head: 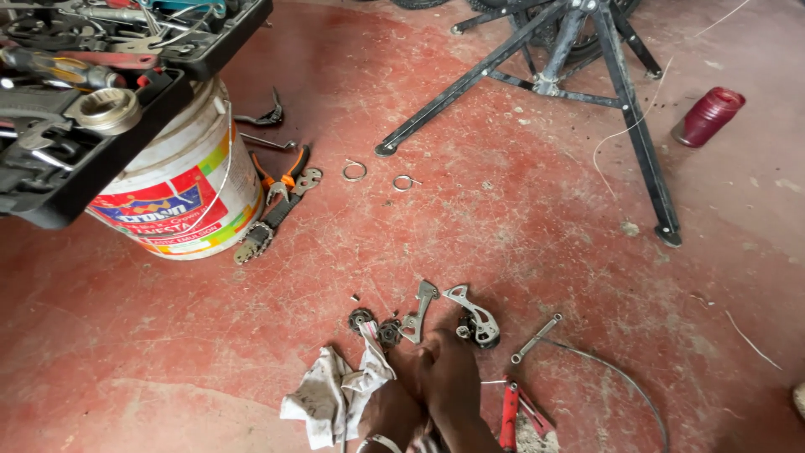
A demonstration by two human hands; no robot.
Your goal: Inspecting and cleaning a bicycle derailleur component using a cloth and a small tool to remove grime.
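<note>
Two hands low in the frame, near the bottom edge, close together over the red floor [545, 210]. The right hand [449, 373] lies on top, fingers curled down and together; what they press on I cannot tell, it is hidden under the hand. The left hand [390, 411] is below and partly covered, fingers not visible, so open or closed is not clear. It lies against the rag [331, 394].

Just in front of the hands: small bike parts in a row. Two pulley wheels [362, 319], dark and toothed. A flat cage plate [421, 309], grey metal. A derailleur body [480, 323] w/ a curved silver arm, just beside the right hand's knuckles.

Handling, as a judgement: the parts are stiff metal, light, prob. greasy, so slippery in bare fingers. The pulley wheels are small and round; better to pinch them on the flat faces, not on the teeth. The plate is thin w/ edges; take it by the long sides. The derailleur is the heaviest one, and the body gives a firmer hold than the arm. The rag is soft, limp, dirty white; it can be bunched anywhere.

Around: red pliers [509, 415] right of the hands, a cable [620, 373] curving near, a bucket [189, 184] w/ a tool tray [109, 147] on top, a stand [587, 75], a dark red bottle [708, 116] lying well apart.
</note>
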